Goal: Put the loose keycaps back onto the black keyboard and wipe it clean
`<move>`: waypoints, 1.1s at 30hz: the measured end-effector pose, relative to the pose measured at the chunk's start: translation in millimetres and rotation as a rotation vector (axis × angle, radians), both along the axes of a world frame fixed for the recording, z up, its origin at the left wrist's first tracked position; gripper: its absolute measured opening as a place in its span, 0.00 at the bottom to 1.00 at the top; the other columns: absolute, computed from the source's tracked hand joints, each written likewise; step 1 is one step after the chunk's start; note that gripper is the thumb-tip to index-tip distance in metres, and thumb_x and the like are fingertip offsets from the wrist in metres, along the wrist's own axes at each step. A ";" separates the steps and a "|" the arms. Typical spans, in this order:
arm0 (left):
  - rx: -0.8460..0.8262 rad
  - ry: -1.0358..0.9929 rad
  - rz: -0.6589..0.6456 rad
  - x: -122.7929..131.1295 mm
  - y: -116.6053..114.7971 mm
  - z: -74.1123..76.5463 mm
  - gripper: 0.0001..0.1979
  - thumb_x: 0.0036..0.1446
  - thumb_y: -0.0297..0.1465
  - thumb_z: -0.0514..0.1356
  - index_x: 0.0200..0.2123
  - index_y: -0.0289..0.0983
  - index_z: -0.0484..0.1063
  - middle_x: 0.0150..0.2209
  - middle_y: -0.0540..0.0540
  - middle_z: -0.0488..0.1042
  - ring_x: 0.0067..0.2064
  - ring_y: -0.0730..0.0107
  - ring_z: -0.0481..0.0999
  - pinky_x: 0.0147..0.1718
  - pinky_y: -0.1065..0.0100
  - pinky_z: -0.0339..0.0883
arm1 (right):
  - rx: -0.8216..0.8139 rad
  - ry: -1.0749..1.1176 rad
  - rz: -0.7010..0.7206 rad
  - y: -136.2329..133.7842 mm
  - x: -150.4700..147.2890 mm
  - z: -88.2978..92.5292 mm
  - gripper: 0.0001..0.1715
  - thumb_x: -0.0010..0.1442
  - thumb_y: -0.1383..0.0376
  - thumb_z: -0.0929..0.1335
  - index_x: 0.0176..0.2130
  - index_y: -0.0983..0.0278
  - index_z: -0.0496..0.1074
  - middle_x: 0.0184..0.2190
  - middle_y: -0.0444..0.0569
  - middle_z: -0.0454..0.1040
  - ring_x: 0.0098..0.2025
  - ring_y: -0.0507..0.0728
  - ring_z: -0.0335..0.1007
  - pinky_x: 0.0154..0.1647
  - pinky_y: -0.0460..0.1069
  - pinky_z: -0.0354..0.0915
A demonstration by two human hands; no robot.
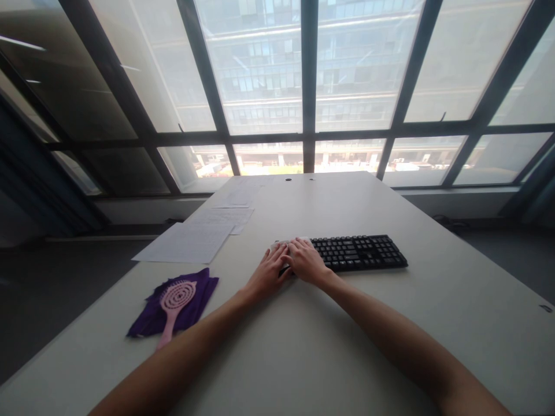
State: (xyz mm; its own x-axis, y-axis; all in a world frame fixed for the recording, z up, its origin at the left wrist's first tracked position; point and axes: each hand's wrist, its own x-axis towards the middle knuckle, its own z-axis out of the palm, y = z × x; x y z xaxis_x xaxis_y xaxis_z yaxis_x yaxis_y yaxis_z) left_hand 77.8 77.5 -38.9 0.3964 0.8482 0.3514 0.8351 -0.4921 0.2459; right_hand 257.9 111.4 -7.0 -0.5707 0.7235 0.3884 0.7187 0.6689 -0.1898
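Note:
A black keyboard (358, 252) lies across the middle of the white table, its left end covered by my hands. My left hand (272, 268) rests there with its fingers stretched forward over a thin white sheet, perhaps a tissue or wipe (306, 239). Beside it and slightly overlapping, my right hand (307, 261) lies flat on the same white sheet, fingers extended. Bits of the sheet show beyond the fingertips of both hands; the rest is hidden under them. Neither hand visibly grips the sheet.
A pink hairbrush (177, 297) sits on a folded purple cloth (203, 289) at the left, close to my left forearm. Several printed papers (186, 242) lie along the table's left edge. The table (347, 208) reaches toward large windows (264, 69).

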 end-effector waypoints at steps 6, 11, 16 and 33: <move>-0.020 0.012 0.007 0.2 0.5 1.2 0.34 0.70 0.41 0.54 0.74 0.40 0.50 0.74 0.39 0.53 0.75 0.49 0.46 0.71 0.41 0.46 | -0.019 -0.005 -0.006 8.1 -5.3 -2.3 0.34 0.75 0.49 0.56 0.63 0.72 0.67 0.66 0.63 0.67 0.70 0.64 0.56 0.70 0.60 0.50; -0.019 0.014 0.020 0.0 0.9 0.7 0.35 0.70 0.41 0.54 0.74 0.39 0.49 0.74 0.38 0.52 0.75 0.49 0.47 0.71 0.41 0.46 | -0.027 -0.014 0.025 12.4 -5.9 -0.1 0.31 0.75 0.51 0.57 0.63 0.69 0.68 0.66 0.60 0.67 0.70 0.64 0.57 0.70 0.59 0.51; -0.001 0.010 0.018 0.0 0.4 0.2 0.34 0.70 0.42 0.54 0.74 0.38 0.50 0.73 0.38 0.54 0.75 0.50 0.48 0.71 0.43 0.47 | -0.016 -0.030 0.047 9.4 -1.8 2.2 0.30 0.75 0.51 0.57 0.63 0.68 0.68 0.65 0.58 0.69 0.69 0.64 0.57 0.70 0.60 0.51; 0.012 0.020 0.074 -2.5 3.2 -6.6 0.30 0.71 0.44 0.51 0.71 0.39 0.58 0.73 0.36 0.55 0.74 0.51 0.51 0.70 0.43 0.51 | -0.034 -0.031 -0.064 -3.5 4.9 -2.9 0.34 0.75 0.51 0.57 0.66 0.70 0.65 0.67 0.64 0.64 0.71 0.65 0.55 0.71 0.61 0.50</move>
